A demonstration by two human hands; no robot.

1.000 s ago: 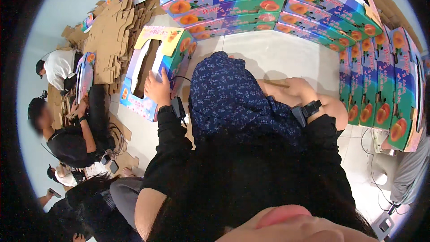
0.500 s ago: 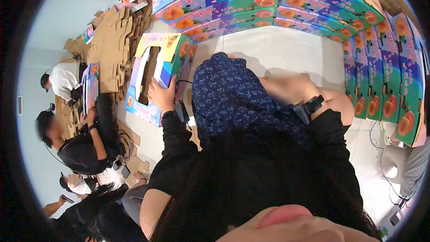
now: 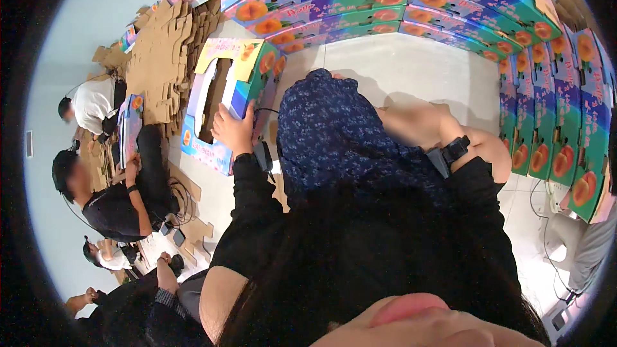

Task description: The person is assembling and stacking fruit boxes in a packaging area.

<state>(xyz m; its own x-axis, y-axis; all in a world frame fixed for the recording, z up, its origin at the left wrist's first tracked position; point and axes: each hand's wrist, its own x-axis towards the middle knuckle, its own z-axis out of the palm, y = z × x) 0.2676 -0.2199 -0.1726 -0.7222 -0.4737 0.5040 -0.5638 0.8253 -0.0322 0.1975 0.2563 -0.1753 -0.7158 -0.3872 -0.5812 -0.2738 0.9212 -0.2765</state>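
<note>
A printed cardboard fruit carton [image 3: 198, 148] with a long cut-out in its top stands on the floor to my left. My left hand [image 3: 234, 131] is closed over its near right edge, fingers at the rim of the cut-out and thumb toward the green side. My right hand [image 3: 455, 131] is beside my bare leg, below a black device strapped to the wrist [image 3: 448, 155]; its fingers are hidden or blurred, and no object shows in it. A blue floral cloth [image 3: 334, 128] covers my lap.
Stacked matching cartons [image 3: 321, 9] form a row ahead, and more cartons [image 3: 559, 109] stand on the right. Flat brown cardboard [image 3: 157, 64] is piled at the far left. Several people sit along the left, one in black [image 3: 116, 209] with a carton [image 3: 130, 122]. Cables lie at both sides.
My left hand stays on the carton, which looks nearly unmoved. The view has shifted slightly. At the lower left, a co-worker's arm in a dark sleeve has come into sight.
</note>
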